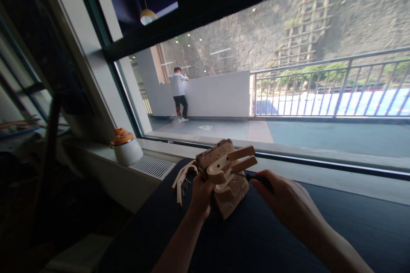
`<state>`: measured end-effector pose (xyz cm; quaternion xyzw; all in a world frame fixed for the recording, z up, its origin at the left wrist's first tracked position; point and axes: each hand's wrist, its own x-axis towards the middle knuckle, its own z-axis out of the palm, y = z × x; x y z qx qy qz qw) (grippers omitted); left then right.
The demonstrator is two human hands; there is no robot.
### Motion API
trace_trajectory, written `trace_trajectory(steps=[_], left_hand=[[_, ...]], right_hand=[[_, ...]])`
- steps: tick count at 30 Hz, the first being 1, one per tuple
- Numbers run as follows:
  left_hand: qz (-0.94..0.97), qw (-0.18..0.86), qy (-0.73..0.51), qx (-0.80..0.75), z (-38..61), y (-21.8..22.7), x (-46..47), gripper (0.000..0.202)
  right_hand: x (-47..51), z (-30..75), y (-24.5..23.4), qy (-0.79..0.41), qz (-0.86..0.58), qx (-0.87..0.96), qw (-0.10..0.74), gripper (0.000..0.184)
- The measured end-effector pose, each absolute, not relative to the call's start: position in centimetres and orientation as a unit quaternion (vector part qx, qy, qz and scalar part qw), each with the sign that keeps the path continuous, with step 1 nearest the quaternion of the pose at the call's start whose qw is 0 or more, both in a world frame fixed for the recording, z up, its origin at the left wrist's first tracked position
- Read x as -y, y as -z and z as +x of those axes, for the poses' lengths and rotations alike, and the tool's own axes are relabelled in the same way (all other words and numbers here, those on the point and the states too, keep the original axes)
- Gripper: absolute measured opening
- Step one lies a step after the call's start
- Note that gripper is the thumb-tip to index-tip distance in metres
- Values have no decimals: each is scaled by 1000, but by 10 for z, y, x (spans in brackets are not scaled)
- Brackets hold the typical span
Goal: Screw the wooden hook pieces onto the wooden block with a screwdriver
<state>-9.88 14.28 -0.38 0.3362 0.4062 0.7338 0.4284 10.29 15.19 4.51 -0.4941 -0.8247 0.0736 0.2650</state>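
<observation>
My left hand (200,194) is closed on the left side of a speckled wooden block (221,179) that carries pale wooden hook pieces, and holds it tilted on a dark table (256,239). My right hand (282,202) is closed around a thin dark tool (256,177) whose tip points at the block's right side, just under the two projecting wooden pegs (245,158). Curved loose wooden pieces (182,177) and several small dark screws (185,184) lie on the table just left of the block.
A white pot with an orange lid (125,147) stands on the window sill at the left beside a vent grille (152,166). A large window lies straight ahead; outside, a person (179,94) stands on a terrace near a railing (329,89).
</observation>
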Motion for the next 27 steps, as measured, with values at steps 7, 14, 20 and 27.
trace_trajectory(steps=[7, 14, 20, 27], left_hand=[[334, 423, -734, -414, -91, -1, -139, 47], [324, 436, -732, -410, -90, -3, -138, 47], [327, 426, -738, -408, -93, -1, -139, 44], [329, 429, -734, -411, -93, 3, -140, 46]], right_hand=[[-153, 106, -49, -105, -497, 819, 268, 23], [-154, 109, -52, -75, -479, 830, 275, 23], [-154, 106, -44, -49, -525, 814, 244, 39], [-153, 112, -48, -29, -428, 861, 272, 21]])
